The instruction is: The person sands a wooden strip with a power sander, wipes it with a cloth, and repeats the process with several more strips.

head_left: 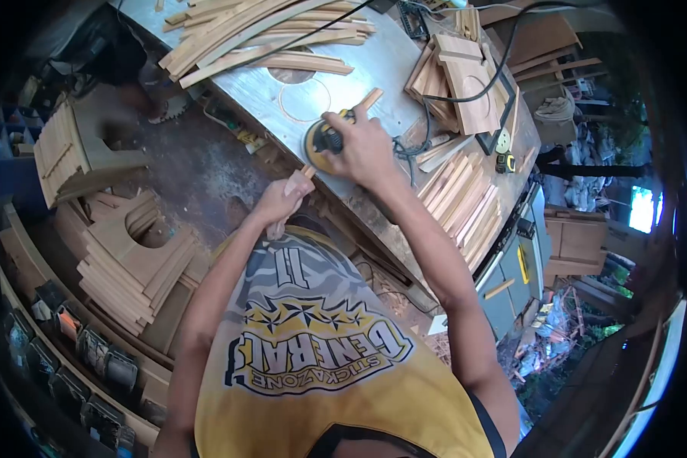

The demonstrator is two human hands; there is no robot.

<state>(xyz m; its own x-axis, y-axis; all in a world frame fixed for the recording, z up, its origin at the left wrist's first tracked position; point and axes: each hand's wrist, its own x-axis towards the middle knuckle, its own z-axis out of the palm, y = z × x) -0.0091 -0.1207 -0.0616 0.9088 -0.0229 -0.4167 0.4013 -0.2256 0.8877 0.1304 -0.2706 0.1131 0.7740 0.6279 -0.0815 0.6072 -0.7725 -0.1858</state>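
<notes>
My right hand [364,150] is wrapped over a yellow and black orbital sander [327,138], which rests on a narrow wooden strip [371,99]. The strip sticks out beyond the sander at its far end, and most of its middle is hidden. At the table's near edge, my left hand [277,203] is closed around the strip's near end, with a pale cloth [299,183] between fingers and wood. Below both lies a metallic-looking tabletop [389,65] with a round outline on it.
Long wooden strips [275,30] are piled at the far left of the table. More strips [462,198] and wooden panels [469,84] lie at right, near a tape measure [505,162]. A dark cable [504,65] loops there. Cut wooden pieces [133,259] stand on the left.
</notes>
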